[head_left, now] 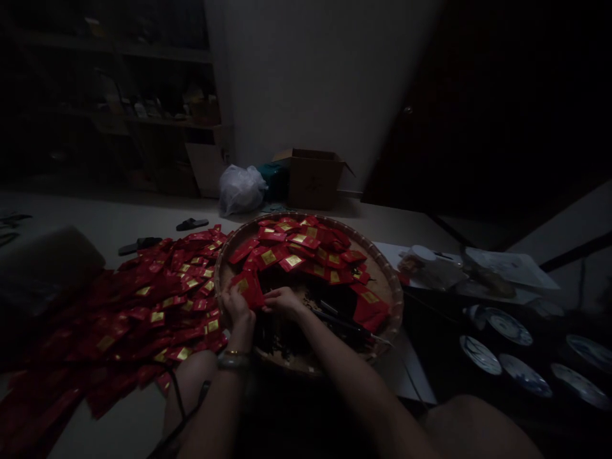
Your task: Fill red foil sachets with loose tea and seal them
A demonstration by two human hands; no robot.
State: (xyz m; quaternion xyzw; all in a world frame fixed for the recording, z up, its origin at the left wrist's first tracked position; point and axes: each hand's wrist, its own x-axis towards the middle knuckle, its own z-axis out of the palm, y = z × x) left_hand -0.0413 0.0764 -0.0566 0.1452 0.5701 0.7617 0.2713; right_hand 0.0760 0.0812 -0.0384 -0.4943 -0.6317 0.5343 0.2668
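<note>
In the dim light, a small red packet [248, 288] with a gold patch is at the left side of a round woven bamboo tray [394, 280]. My left hand [235, 306] is closed on its left side. At the packet's lower right edge, the fingers of my right hand [283, 301] are pinched together. A heap of similar red packets [301, 245] fills the far half of the tray. Dark loose bits [280, 341] lie near my hands. To the right of my right hand rests a long black tool [342, 322], its kind unclear.
Many red packets [157, 319] are piled on the floor at left, near dark slippers [191, 224]. Behind the tray stand a white plastic bag [242, 189] and an open cardboard box [315, 178]. Patterned plates [509, 326] and a lidded container [423, 255] are at right.
</note>
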